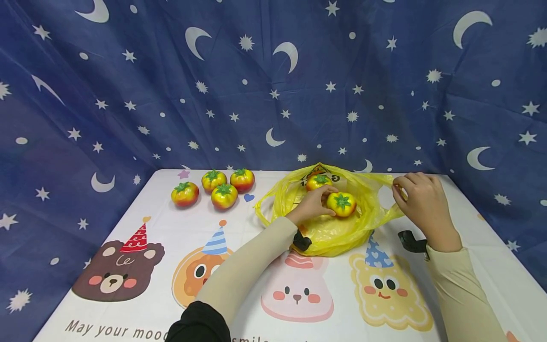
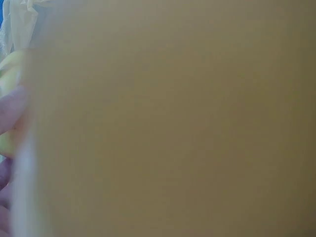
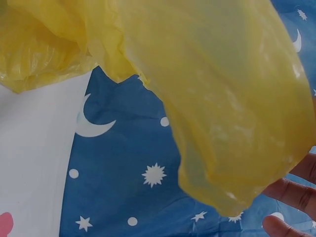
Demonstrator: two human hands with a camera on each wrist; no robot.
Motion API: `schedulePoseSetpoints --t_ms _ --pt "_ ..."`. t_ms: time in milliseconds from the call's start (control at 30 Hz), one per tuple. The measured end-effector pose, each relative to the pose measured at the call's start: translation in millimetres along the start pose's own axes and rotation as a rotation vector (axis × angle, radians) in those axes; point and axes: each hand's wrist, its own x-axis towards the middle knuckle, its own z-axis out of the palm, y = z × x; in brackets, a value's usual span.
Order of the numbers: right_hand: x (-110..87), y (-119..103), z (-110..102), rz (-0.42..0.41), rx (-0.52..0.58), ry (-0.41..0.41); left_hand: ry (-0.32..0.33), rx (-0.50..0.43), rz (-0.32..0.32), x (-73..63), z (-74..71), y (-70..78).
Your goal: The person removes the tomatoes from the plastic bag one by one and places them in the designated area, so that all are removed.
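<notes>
A yellow plastic bag [image 1: 329, 242] lies spread with its mouth up. Inside its opening, my left hand [image 1: 311, 205] grips a yellow-red toy tomato [image 1: 341, 204] with a green leafy top. A second toy tomato [image 1: 318, 181] sits in the bag just behind. At the right, my right hand [image 1: 420, 199] pinches the bag's handle and draws it sideways. In the right wrist view the stretched handle [image 3: 222, 108] hangs beside the fingers [image 3: 294, 195]. A blurred yellowish surface covers most of the left wrist view, leaving some fingers [image 2: 10, 111] on the tomato at the left edge.
Several more toy tomatoes, one of them the nearest-left tomato [image 1: 185, 194], stand grouped at the table's back left. The white tablecloth [image 1: 145, 313] carries printed cartoon animals. A blue curtain [image 1: 239, 95] with moons and stars hangs right behind the table's back edge.
</notes>
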Motion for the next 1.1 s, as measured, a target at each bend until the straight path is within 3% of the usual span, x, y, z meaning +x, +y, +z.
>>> schedulePoseSetpoints --t_ms 200,633,900,1100 --pt "-0.8 1.1 0.5 -0.008 0.003 0.006 -0.010 0.017 -0.016 -0.5 0.1 1.0" --pt "-0.7 0.5 -0.6 -0.003 0.008 0.004 0.006 -0.057 -0.040 -3.1 0.1 2.9" --pt "-0.1 -0.2 -1.5 0.005 0.006 0.000 0.019 -0.118 -0.040 -6.6 -7.5 11.2" --pt "-0.3 0.5 -1.1 0.005 0.004 0.002 0.024 -0.105 -0.005 -9.4 -17.6 19.3"
